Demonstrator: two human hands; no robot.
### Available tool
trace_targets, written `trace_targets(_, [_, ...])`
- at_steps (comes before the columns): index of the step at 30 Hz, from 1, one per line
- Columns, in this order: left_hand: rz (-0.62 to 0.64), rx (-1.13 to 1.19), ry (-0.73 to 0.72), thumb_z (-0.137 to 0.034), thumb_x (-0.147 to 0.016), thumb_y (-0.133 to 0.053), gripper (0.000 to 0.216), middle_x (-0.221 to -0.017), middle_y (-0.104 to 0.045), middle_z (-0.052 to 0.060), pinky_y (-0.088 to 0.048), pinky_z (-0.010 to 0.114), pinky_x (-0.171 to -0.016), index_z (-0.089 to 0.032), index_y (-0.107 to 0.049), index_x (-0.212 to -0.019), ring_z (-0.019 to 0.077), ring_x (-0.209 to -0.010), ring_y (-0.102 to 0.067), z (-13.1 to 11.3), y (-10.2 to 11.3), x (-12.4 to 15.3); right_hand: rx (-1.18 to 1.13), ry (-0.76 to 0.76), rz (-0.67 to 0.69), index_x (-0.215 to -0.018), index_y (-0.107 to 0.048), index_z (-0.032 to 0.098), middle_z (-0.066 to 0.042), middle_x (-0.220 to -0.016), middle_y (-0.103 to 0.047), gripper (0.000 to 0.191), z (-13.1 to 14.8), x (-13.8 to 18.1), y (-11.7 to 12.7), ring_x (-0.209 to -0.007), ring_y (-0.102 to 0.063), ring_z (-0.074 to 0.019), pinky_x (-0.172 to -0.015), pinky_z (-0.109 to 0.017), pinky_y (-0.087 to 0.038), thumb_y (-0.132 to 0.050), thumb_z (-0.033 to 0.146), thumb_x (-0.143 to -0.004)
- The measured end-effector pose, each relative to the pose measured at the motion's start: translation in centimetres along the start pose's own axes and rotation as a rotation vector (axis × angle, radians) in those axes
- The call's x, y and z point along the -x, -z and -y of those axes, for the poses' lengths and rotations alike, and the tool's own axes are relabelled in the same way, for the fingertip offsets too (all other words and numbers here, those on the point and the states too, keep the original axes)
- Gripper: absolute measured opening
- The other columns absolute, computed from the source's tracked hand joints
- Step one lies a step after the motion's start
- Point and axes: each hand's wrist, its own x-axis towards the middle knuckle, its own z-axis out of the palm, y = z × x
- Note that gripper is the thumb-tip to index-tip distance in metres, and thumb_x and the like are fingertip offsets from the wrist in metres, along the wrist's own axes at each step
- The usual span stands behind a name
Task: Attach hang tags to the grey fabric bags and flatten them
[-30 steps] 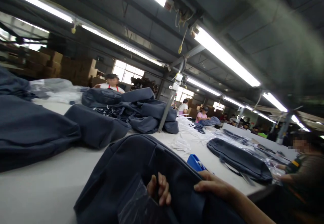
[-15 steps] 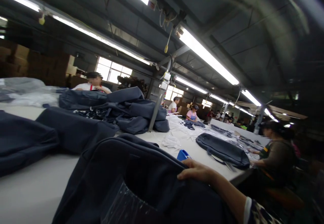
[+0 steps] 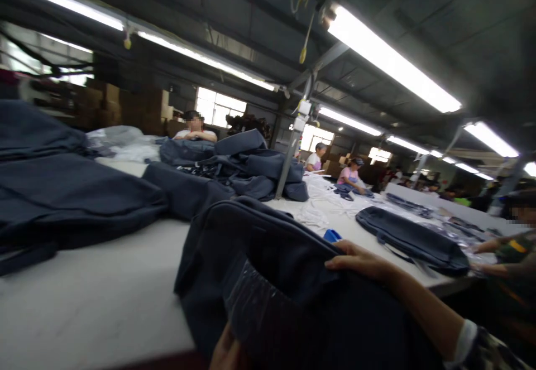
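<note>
A dark navy bag [image 3: 218, 247] stands propped up close in front of me at the table's edge. My right hand [image 3: 354, 258] grips its upper rim on the right, thumb on the near side and the fingers over the edge. A clear plastic sheet [image 3: 259, 306] shows on the near face of the bag, below a dark opening. My left hand [image 3: 226, 350] is at the bottom of the view, its fingers closed at the lower left of the plastic, against the bag; part of it is cut off by the frame. Just beyond the right hand sits a blue object [image 3: 332, 235].
More navy bags [image 3: 75, 191] lie on the white table [image 3: 104, 297] at left, with a heap of them [image 3: 251, 169] by a metal post [image 3: 288, 161]. Another flat bag [image 3: 412, 239] lies at right, near a co-worker [image 3: 517, 247]. Other people work farther back.
My view has swung left, so the scene sits farther right and more bags show at left. My left hand has come into view at the plastic. The right hand keeps its grip on the rim.
</note>
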Motion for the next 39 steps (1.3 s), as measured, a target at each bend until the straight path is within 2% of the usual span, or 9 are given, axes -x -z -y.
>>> trace_targets(5, [0.11,-0.023,-0.059,-0.036,-0.06,-0.086,0.045,-0.094,-0.072,0.007,-0.055,0.034,-0.082,-0.018,-0.069,-0.098,0.025,-0.092,-0.069,-0.1,1.5,-0.4,-0.016,-0.063,0.009,-0.086,-0.069,0.016,0.002,-0.072,-0.067,0.032,0.1,-0.3,0.7,-0.06,-0.06,-0.012,-0.055,-0.021,-0.045,-0.075,0.045,-0.073])
trace_targets(9, [-0.067,-0.253,-0.37,-0.041,-0.068,-0.081,0.038,-0.098,-0.068,0.005,-0.05,0.026,-0.079,-0.019,-0.066,-0.095,0.0207,-0.095,-0.064,-2.0,3.6,0.7,-0.021,-0.068,0.0,-0.085,-0.069,0.017,0.001,-0.073,-0.067,0.032,0.4,-0.6,0.7,-0.061,-0.061,-0.0126,-0.054,-0.021,-0.046,-0.077,0.045,-0.073])
trace_targets(12, [0.067,-0.398,-0.495,-0.042,-0.08,-0.072,0.032,-0.1,-0.067,0.004,-0.047,0.025,-0.08,-0.021,-0.063,-0.103,0.0195,-0.094,-0.061,-2.7,2.8,1.4,-0.031,-0.071,-0.007,-0.085,-0.07,0.017,0.0,-0.074,-0.069,0.032,0.6,-0.8,0.4,-0.061,-0.061,-0.0128,-0.056,-0.022,-0.047,-0.077,0.045,-0.073])
trace_targets(15, [0.274,-0.515,-0.437,-0.041,-0.082,-0.069,0.031,-0.099,-0.067,0.006,-0.046,0.029,-0.084,-0.02,-0.063,-0.104,0.0213,-0.094,-0.061,-2.6,0.2,0.5,-0.016,-0.063,0.009,-0.087,-0.071,0.017,-0.001,-0.077,-0.071,0.033,1.3,-0.9,0.1,-0.063,-0.063,-0.0144,-0.058,-0.023,-0.049,-0.076,0.046,-0.073])
trace_targets(19, [0.348,-0.551,-0.477,-0.047,-0.083,-0.066,0.033,-0.099,-0.065,0.007,-0.042,0.032,-0.09,-0.019,-0.063,-0.102,0.0219,-0.096,-0.058,-2.1,-3.4,-2.9,0.046,-0.035,-0.023,-0.085,-0.071,0.017,-0.001,-0.075,-0.071,0.034,3.6,-0.5,0.3,-0.062,-0.064,-0.016,-0.056,-0.025,-0.05,-0.077,0.047,-0.072])
trace_targets(22, [0.474,-0.482,-0.361,-0.054,-0.083,-0.064,0.043,-0.11,-0.063,0.01,-0.04,0.035,-0.095,-0.019,-0.062,-0.107,0.0245,-0.105,-0.056,-2.3,-6.0,-6.0,0.186,0.0,-0.1,-0.088,-0.071,0.018,-0.002,-0.079,-0.073,0.035,5.8,-1.2,0.5,-0.064,-0.065,-0.0191,-0.058,-0.029,-0.051,-0.074,0.049,-0.072])
trace_targets(28, [0.611,-0.224,0.06,-0.079,-0.077,-0.05,0.073,-0.106,-0.064,0.012,-0.04,0.035,-0.094,-0.013,-0.064,-0.105,0.025,-0.106,-0.056,-2.7,-9.9,-12.1,1.104,0.145,-0.313,-0.089,-0.07,0.015,-0.007,-0.083,-0.073,0.025,7.0,-6.3,-3.2,-0.077,-0.068,-0.022,-0.066,-0.029,-0.047,-0.054,0.034,-0.086])
trace_targets(33, [0.644,-0.058,0.132,-0.089,-0.073,-0.038,0.089,-0.09,-0.066,0.011,-0.045,0.037,-0.086,-0.011,-0.067,-0.105,0.0247,-0.09,-0.061,-2.0,-6.1,-13.2,1.35,0.199,-0.241,-0.095,-0.069,0.013,-0.017,-0.093,-0.073,0.023,4.9,-9.6,-10.2,-0.088,-0.07,-0.0298,-0.069,-0.032,-0.048,-0.057,0.028,-0.083])
trace_targets(39, [0.529,0.216,0.075,-0.082,-0.083,-0.031,0.08,-0.113,-0.069,0.011,-0.045,0.042,-0.096,-0.018,-0.066,-0.117,0.0312,-0.117,-0.057,-0.3,2.2,-10.4,1.437,0.344,0.034,-0.095,-0.067,0.012,-0.017,-0.087,-0.074,0.016,0.9,-11.4,-17.7,-0.081,-0.072,-0.029,-0.063,-0.03,-0.049,-0.055,0.015,-0.084])
